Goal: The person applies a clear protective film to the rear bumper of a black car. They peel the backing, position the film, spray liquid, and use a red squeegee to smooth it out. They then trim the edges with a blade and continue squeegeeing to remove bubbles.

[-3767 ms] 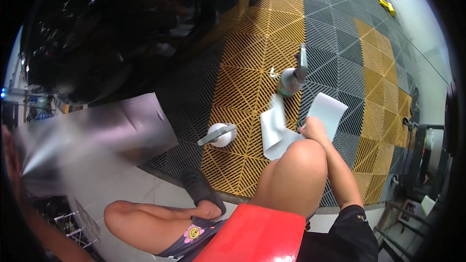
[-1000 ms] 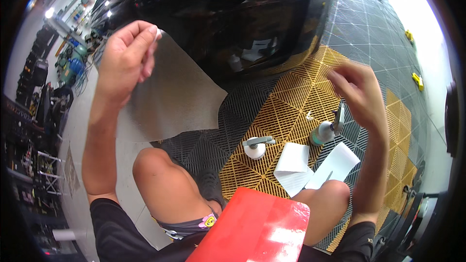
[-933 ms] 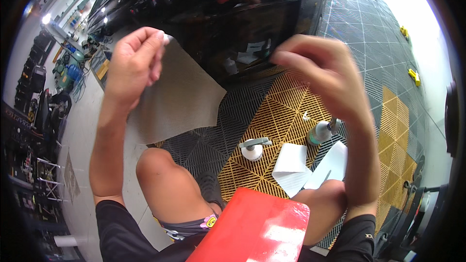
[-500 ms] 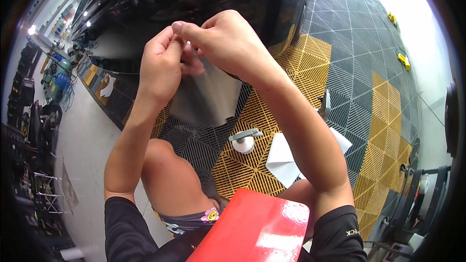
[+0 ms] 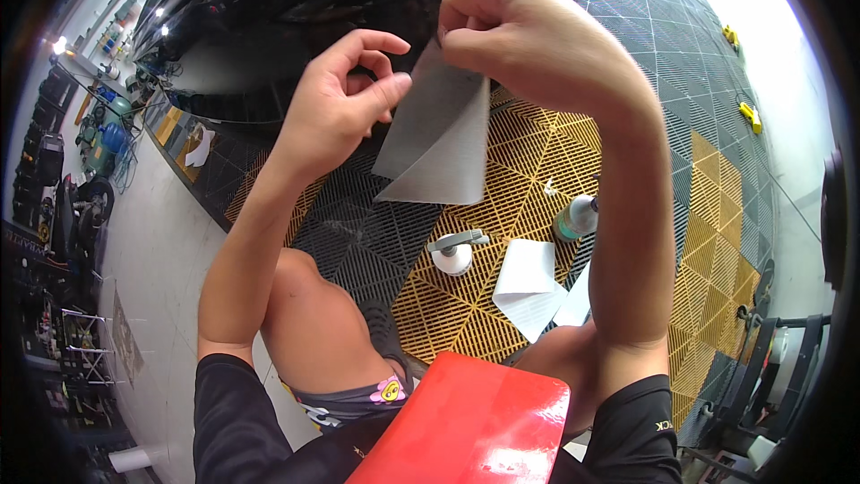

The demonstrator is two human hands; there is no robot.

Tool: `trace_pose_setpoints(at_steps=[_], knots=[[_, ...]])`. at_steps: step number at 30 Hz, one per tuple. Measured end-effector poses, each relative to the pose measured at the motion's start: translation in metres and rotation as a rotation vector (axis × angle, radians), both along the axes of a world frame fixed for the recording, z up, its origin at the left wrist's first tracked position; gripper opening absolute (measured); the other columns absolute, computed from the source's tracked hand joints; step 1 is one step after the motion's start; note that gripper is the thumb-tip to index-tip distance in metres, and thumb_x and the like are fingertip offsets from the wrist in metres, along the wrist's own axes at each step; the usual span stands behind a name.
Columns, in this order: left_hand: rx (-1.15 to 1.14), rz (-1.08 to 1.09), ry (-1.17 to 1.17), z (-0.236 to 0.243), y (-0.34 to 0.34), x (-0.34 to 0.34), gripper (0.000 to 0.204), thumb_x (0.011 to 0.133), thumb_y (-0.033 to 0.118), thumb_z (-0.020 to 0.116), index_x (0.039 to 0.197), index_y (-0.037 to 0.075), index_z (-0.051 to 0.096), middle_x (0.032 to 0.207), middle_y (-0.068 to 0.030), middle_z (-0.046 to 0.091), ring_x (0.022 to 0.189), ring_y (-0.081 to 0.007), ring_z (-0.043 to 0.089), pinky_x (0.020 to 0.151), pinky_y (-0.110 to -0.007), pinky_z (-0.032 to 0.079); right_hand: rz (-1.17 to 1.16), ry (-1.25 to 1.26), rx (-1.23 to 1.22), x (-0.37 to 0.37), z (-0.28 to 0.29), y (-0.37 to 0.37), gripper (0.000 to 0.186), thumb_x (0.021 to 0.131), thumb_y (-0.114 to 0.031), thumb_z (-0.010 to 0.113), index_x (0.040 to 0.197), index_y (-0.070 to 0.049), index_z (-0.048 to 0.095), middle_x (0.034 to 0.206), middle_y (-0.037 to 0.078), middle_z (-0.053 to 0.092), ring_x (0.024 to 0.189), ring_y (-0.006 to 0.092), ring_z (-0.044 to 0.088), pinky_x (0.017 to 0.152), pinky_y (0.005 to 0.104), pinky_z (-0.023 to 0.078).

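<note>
From my right hand (image 5: 528,40), its fingers pinched closed, hangs a grey, slightly see-through sheet of film (image 5: 443,139). The film's top corner is in that grip, and its lower edge folds over into a pointed flap. My left hand (image 5: 345,103) is to the left of the film, fingers curved and apart, with nothing visible in them. Behind both hands curves a glossy black car body panel (image 5: 269,63).
A white spray bottle with a grey trigger (image 5: 452,255) stands on the black and yellow grid floor tiles (image 5: 537,148). Right of it lie white papers (image 5: 524,269) and a greenish bottle (image 5: 576,218). A glossy red panel (image 5: 466,421) is close below me.
My hands were together at the film's top edge; now they are apart. The right hand has moved up and right with the film, and the left has let go and opened.
</note>
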State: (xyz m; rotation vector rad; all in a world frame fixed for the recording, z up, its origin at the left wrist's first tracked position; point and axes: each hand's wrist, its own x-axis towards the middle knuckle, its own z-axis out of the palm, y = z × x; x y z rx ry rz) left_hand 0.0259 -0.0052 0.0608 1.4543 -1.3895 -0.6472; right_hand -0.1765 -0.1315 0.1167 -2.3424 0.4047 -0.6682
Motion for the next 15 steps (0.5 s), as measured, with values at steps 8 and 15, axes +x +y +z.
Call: trace_pose_setpoints(at_steps=[8,15], knots=[[0.071,-0.240,-0.595,-0.099,-0.025,0.036,0.063,0.077,0.025,0.092,0.131,0.010,0.065,0.138,-0.0133,0.055,0.130,-0.0287,0.052,0.109,-0.039,0.044,-0.070,0.071,-0.007,-0.064,0.050,0.013,0.016,0.089,-0.009,0.065,0.093,-0.003,0.078,0.075,0.004,0.071,0.069,0.0100,0.062,0.063,0.0275,0.050],[0.312,-0.330,-0.364,-0.124,-0.036,0.048,0.018,0.086,0.016,0.083,0.098,0.007,0.072,0.108,-0.0059,0.072,0.107,-0.0204,0.067,0.102,-0.039,0.049,-0.234,-0.140,-0.417,-0.105,0.020,-0.041,0.017,0.097,-0.021,0.073,0.106,-0.008,0.080,0.098,0.005,0.075,0.089,0.0130,0.065,0.079,0.0314,0.056]])
